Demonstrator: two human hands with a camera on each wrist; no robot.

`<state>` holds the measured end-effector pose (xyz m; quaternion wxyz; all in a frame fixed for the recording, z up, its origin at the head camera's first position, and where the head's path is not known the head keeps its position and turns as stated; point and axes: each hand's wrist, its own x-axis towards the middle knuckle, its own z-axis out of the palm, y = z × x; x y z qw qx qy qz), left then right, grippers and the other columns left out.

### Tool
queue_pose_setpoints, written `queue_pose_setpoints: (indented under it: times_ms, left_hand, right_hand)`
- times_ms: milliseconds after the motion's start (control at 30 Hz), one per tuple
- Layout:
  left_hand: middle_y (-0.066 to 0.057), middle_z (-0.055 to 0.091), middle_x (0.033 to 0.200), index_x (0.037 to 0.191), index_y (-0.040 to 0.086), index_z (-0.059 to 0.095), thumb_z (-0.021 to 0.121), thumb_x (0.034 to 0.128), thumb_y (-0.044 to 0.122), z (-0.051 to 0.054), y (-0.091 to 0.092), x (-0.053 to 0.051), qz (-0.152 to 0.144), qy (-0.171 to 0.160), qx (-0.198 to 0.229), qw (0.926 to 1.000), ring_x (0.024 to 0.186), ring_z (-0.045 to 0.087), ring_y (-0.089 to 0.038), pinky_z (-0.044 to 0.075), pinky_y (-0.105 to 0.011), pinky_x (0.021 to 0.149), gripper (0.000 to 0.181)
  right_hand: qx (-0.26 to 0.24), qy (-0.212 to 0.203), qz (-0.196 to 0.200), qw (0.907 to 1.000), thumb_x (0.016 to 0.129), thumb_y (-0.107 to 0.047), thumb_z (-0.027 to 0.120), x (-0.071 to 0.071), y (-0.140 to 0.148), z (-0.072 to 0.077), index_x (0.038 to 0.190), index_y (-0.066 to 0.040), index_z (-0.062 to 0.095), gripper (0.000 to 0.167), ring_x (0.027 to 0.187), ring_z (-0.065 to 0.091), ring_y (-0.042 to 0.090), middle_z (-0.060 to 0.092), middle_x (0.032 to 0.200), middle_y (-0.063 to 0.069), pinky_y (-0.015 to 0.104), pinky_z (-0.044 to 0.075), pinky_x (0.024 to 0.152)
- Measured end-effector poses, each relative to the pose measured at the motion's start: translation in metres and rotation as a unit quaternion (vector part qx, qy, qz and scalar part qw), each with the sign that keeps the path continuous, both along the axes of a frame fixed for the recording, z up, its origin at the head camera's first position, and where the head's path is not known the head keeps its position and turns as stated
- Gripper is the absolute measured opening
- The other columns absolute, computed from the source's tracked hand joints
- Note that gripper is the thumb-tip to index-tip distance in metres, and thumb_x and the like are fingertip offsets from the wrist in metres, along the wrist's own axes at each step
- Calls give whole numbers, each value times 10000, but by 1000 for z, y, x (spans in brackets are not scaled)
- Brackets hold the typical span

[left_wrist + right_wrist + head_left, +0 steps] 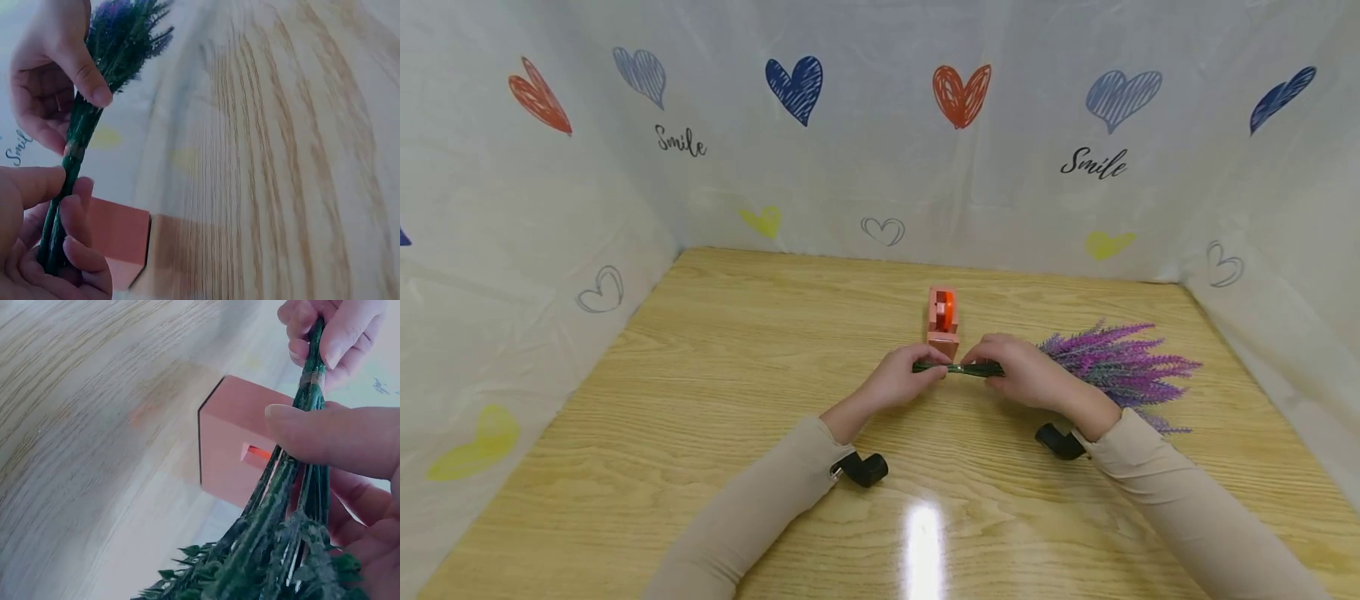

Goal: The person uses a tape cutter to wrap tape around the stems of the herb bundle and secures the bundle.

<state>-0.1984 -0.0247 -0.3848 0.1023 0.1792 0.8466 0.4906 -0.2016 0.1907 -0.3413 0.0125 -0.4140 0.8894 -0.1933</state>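
A bunch of artificial lavender [1120,367] with purple heads and green stems [84,125] lies crosswise above the table, flower heads to the right. My left hand [904,377] grips the stem ends, fingers curled round them in the left wrist view. Closer to the flowers, my right hand [1033,372] pinches the stems between thumb and fingers. Between the two hands, a narrow band of clear tape [312,379] circles the stems. Just beyond the hands stands a pink tape dispenser [943,321] with an orange core; its front is partly hidden behind them.
The wooden table [760,333] meets a white curtain [880,167] printed with hearts and "Smile" at the back and sides. Black camera mounts [867,470] stick out from both wrists, low over the table. A bright light reflection shows near the front.
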Motion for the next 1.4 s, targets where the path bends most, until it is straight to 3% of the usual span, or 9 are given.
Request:
queue_pose_setpoints:
  times_ms: [233,600,767,900,1033,1267,1400]
  left_hand:
    - [1,608,917,1043,103,684,600,926,165,-1,-1,-1,131,-7,64,9999,720,479,-129,397,-234,624,157]
    - [19,619,1038,1065,143,678,626,911,209,-3,0,-1,330,-144,249,9990,852,528,-119,435,-260,727,175]
    - [17,630,1017,1038,147,709,626,910,233,-3,-2,-5,465,-280,232,9983,795,502,-127,418,-252,677,175]
    - [-3,633,1015,1010,139,728,637,903,199,0,-2,-7,530,-386,165,9977,780,487,-137,397,-244,647,153]
    - [-11,637,1062,996,138,737,657,887,177,1,-2,-9,613,-439,182,9970,861,516,-132,416,-246,696,140]
    - [6,653,1060,1016,125,717,685,862,149,1,0,-11,627,-167,219,9977,984,556,-145,444,-285,823,159]
    - [9,650,1057,1028,130,713,680,869,168,2,1,-11,608,-181,175,9978,972,555,-150,443,-293,820,167]
  right_hand:
    - [281,-315,-89,9991,791,28,675,-3,3,1,1074,13,667,284,837,557,210,638,956,73,366,458,689]
    - [134,208,-132,9996,784,46,680,-3,2,-7,1010,-37,664,242,783,565,156,588,909,25,346,474,662]
    - [101,505,-200,9985,750,52,736,-2,-2,-9,1007,-52,663,287,788,578,170,571,917,32,340,484,661]
    - [168,110,-270,9994,776,20,718,-3,-4,-7,1055,-26,661,288,742,539,149,572,907,40,318,451,626]
    - [247,-255,-236,9991,797,12,671,-8,-6,-4,1046,1,666,249,733,542,134,626,895,38,325,453,634]
    - [94,98,-262,9996,774,31,710,-11,-5,-9,1009,-61,638,263,793,571,179,582,891,23,361,474,673]
    - [-162,210,-298,9992,760,61,721,-12,-3,-14,1037,-59,634,315,798,558,194,561,925,47,370,467,670]
